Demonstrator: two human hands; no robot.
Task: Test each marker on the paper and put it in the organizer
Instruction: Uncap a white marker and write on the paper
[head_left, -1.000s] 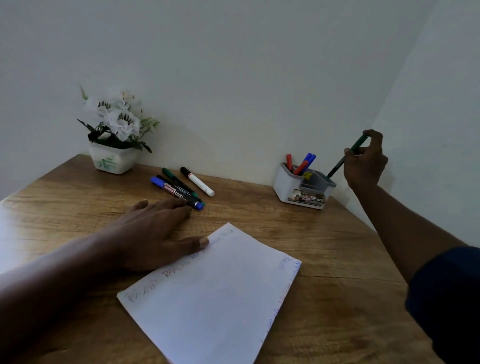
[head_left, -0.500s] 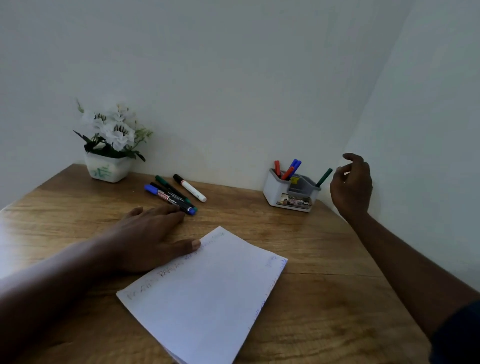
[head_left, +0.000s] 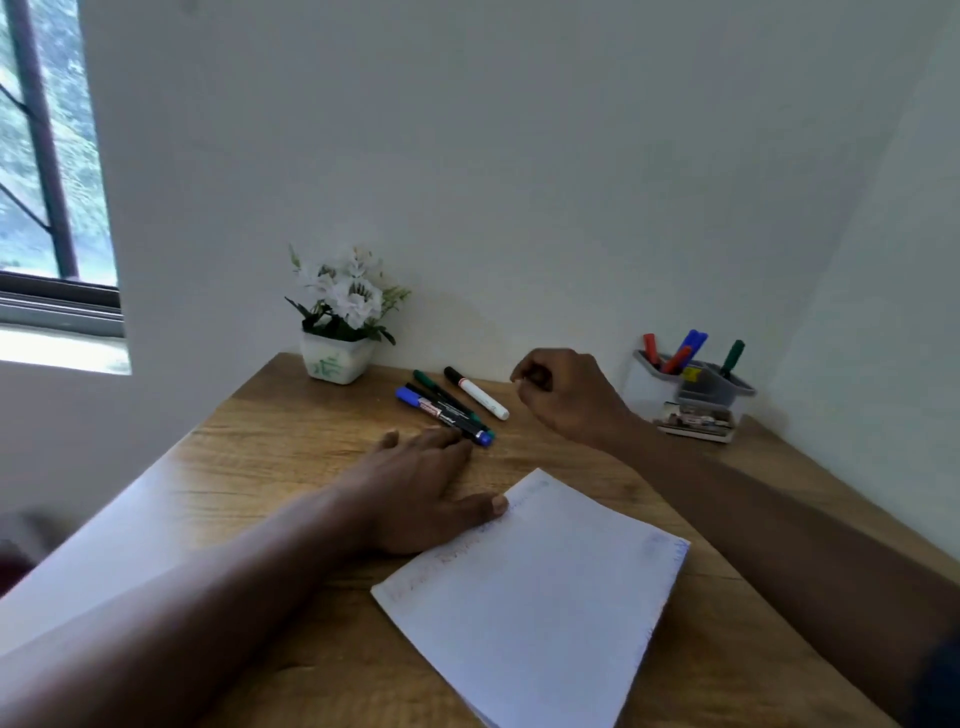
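Wooden table (head_left: 291, 441) in a white corner, beside a window (head_left: 47, 182).
Organizer (head_left: 649, 389) holds red, blue and green markers (head_left: 680, 353); loose markers (head_left: 452, 405) lie near the pot (head_left: 337, 358). Left hand (head_left: 421, 488) flat, thumb on paper (head_left: 535, 587); right hand (head_left: 566, 397) hovers curled, empty.

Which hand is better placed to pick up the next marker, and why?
Probably the right hand: it hangs free, fingers curled and holding nothing, just beside the white marker. The left hand lies flat on the table, thumb at the edge of the paper.
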